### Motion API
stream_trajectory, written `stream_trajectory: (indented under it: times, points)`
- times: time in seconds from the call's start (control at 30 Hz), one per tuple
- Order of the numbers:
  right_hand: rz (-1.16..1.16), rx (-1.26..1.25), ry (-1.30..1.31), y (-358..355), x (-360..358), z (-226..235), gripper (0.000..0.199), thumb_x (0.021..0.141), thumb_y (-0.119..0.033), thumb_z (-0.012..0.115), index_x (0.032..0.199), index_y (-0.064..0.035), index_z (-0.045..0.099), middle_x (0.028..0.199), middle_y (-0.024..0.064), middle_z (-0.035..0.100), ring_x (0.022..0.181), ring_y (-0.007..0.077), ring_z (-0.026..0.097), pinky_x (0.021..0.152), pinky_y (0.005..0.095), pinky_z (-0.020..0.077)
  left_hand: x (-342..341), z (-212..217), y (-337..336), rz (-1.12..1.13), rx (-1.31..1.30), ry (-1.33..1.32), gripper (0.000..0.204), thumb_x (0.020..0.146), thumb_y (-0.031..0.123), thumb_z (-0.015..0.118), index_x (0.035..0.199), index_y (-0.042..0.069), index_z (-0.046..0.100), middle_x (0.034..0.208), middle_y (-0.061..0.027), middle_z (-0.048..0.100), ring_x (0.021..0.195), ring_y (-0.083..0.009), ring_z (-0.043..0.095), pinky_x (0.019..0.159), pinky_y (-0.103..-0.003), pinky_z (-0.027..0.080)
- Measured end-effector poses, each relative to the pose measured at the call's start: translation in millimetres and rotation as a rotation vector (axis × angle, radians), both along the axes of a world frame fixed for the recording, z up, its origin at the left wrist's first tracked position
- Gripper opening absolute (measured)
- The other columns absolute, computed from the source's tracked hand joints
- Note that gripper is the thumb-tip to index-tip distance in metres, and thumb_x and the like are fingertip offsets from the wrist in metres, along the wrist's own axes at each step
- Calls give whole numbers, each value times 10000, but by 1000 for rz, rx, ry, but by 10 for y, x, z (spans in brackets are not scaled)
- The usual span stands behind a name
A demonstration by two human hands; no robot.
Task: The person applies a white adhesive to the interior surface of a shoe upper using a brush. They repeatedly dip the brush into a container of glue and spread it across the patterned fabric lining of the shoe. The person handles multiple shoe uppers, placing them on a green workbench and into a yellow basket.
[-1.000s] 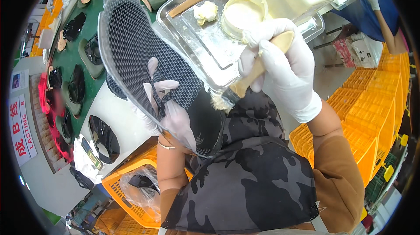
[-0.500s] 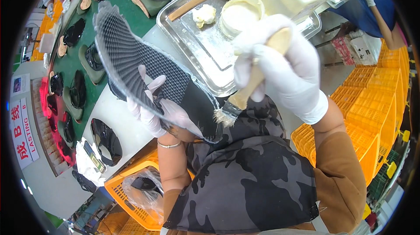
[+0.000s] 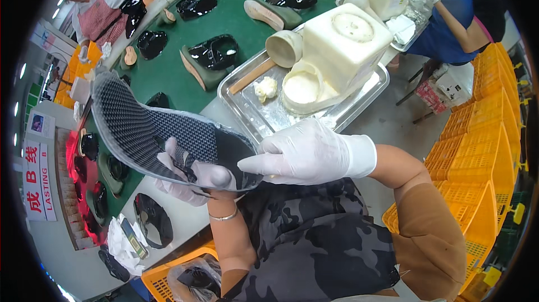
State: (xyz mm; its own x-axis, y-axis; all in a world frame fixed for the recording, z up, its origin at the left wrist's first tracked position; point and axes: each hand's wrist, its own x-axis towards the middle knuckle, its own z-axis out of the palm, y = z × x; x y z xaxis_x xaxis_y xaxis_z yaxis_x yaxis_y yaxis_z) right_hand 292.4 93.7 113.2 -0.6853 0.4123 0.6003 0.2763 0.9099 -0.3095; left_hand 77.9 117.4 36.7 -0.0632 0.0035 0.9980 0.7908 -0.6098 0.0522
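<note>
A dark grey woven shoe upper (image 3: 174, 128) with a pale edge is spread in front of me. My left hand (image 3: 193, 177), in a white glove, is closed on it, with the thumb and fingers showing inside the opening. Against the upper's right end lies my gloved right hand (image 3: 309, 153), fingers curled and the index finger pointing left. It grips a brush that it hides almost wholly, bristles included. Just beyond, a metal tray (image 3: 247, 114) carries a cut-open white jug (image 3: 342, 49) with cream-coloured paste (image 3: 302, 87) in its lower opening.
A wooden strip (image 3: 251, 76), a beige cup (image 3: 284, 49) and a lump of paste (image 3: 266, 88) are also on the tray. Black shoe uppers (image 3: 213, 52) and green lasts line the green belt (image 3: 174, 71). Orange crates (image 3: 466, 161) stack at right. Co-workers stand at far left and far right.
My right hand has come down and left with the brush, from above the tray's near edge to the upper's right end. The upper has shifted left and down in view.
</note>
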Motion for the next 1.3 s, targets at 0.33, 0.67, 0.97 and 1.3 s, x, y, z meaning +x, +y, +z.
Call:
stream_trajectory:
  times: [0.33,0.67,0.97,1.3]
  points:
    - [-206,286,-92,16,-82,-212,307,739,-154,579,1044,-154,614,664,2,535,513,155,556,397,279,435,188,102,-309,-830,-637,-958,628,901,400,520,1358,26,307,1261,-159,431,928,-243,514,620,-304,531]
    - [-60,-166,576,0,190,86,216,823,-90,589,1032,-33,591,823,73,624,663,149,610,582,246,493,-67,-417,-397,-1410,-433,-839,645,844,373,584,1322,24,326,1281,-204,419,1212,-360,407,1041,-546,316]
    - [5,-162,634,242,-42,-98,151,816,-42,652,925,-35,547,801,42,628,651,123,621,569,227,477,-51,-525,-349,-1290,-440,-496,672,862,306,579,1369,-16,278,1375,-183,335,1255,-311,377,1027,-557,318]
    - [73,-511,765,56,95,-37,154,898,-41,505,1023,30,450,860,109,596,716,102,570,582,185,473,-42,-633,-205,-715,-214,-138,631,967,444,258,1307,-87,287,1261,-322,378,1113,-415,486,848,-521,519]
